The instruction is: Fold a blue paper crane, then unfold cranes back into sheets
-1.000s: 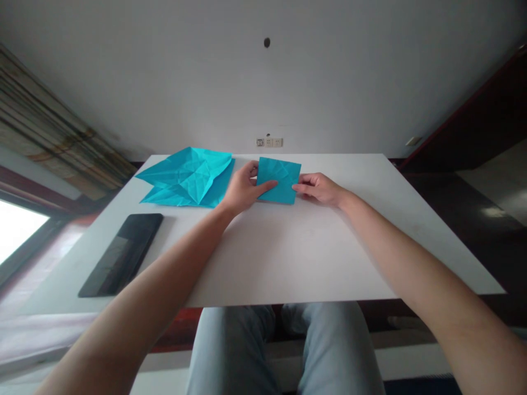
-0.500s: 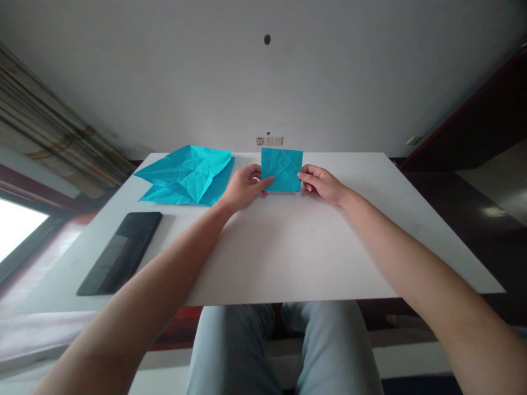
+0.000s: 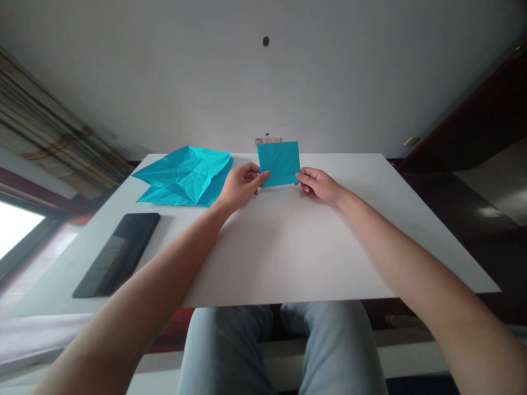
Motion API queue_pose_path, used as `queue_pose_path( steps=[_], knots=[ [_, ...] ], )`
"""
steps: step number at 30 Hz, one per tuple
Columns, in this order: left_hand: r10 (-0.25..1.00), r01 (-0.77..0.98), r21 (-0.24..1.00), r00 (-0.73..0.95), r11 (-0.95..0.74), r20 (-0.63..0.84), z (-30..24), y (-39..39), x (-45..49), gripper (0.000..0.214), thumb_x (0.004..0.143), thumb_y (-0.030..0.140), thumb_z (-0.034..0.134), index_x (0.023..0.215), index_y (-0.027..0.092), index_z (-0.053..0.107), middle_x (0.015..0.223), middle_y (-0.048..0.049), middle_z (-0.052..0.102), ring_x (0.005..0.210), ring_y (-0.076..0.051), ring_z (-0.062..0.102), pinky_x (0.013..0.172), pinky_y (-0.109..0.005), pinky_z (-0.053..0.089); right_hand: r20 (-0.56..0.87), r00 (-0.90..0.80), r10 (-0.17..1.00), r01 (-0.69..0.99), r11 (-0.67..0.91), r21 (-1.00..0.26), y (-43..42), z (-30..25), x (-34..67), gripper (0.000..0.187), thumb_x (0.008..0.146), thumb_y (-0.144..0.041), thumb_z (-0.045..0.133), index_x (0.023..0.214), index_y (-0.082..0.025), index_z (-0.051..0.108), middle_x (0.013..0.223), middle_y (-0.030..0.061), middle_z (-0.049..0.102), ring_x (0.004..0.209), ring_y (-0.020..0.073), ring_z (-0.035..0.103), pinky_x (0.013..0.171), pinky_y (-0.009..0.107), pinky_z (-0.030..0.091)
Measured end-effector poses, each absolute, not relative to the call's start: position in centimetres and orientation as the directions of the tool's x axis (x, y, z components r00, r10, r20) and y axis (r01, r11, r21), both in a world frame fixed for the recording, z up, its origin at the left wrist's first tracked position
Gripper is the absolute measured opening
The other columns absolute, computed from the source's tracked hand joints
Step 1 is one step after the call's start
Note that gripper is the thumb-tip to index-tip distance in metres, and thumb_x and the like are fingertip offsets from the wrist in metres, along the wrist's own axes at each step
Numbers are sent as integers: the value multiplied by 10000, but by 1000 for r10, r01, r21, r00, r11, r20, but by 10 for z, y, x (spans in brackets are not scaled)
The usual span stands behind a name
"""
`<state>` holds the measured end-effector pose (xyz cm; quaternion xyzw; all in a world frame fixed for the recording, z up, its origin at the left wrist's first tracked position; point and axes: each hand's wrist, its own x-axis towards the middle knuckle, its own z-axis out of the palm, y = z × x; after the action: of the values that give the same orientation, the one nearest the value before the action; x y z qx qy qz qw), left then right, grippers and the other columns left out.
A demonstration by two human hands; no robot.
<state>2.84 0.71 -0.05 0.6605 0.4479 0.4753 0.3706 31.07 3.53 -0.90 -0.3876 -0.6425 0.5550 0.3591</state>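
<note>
A small blue square of folded paper (image 3: pixel 279 163) stands nearly upright above the far part of the white table (image 3: pixel 288 247). My left hand (image 3: pixel 244 185) pinches its lower left corner, thumb in front and fingers behind. At the lower right corner, my right hand (image 3: pixel 319 185) pinches it between thumb and fingers. The side facing me looks mostly smooth, with faint crease lines. Left of my left hand lies a larger creased sheet of blue paper (image 3: pixel 185 174), partly raised in points, with more flat blue paper under its right side.
A black phone (image 3: pixel 117 255) lies on the table's left side, close to my left forearm. Behind the table rises a grey wall with sockets (image 3: pixel 267 140). A striped curtain (image 3: pixel 45 109) hangs at the left.
The paper square has been turned, so a smoother face points at me instead of the one with crossing creases. It sits slightly higher and further left. Both hands still hold it.
</note>
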Motion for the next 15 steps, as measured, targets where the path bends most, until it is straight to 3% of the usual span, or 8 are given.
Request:
queue_pose_path(
  steps=[4,7,11,15],
  knots=[
    [941,220,916,113,-337,319,-3,11,28,480,923,635,878,976,217,649,831,0,720,566,-98,635,523,-230,507,42,-449,892,82,88,-993,38,-13,311,603,900,-815,872,887,-262,632,652,-66,477,633,142,463,678,297,549],
    [937,194,916,70,-351,343,-4,11,27,437,968,555,844,1177,221,656,974,-10,741,652,-103,703,608,-230,568,47,-472,880,56,83,-995,37,-13,311,622,863,-818,903,876,-257,637,714,-48,531,654,138,479,673,299,546],
    [912,153,900,64,-409,404,-3,11,26,499,1019,459,765,1451,254,622,970,5,719,706,-119,723,681,-250,623,50,-442,895,11,61,-998,37,-12,310,654,791,-833,949,875,-253,658,734,-45,541,648,131,474,652,296,540],
    [891,148,879,109,-453,441,-2,11,26,345,1019,384,698,1318,215,733,1019,-40,770,744,-129,722,679,-259,646,67,-380,923,-72,43,-996,39,-11,310,653,771,-817,965,868,-260,639,735,-43,565,622,133,472,609,300,540]
  ],
)
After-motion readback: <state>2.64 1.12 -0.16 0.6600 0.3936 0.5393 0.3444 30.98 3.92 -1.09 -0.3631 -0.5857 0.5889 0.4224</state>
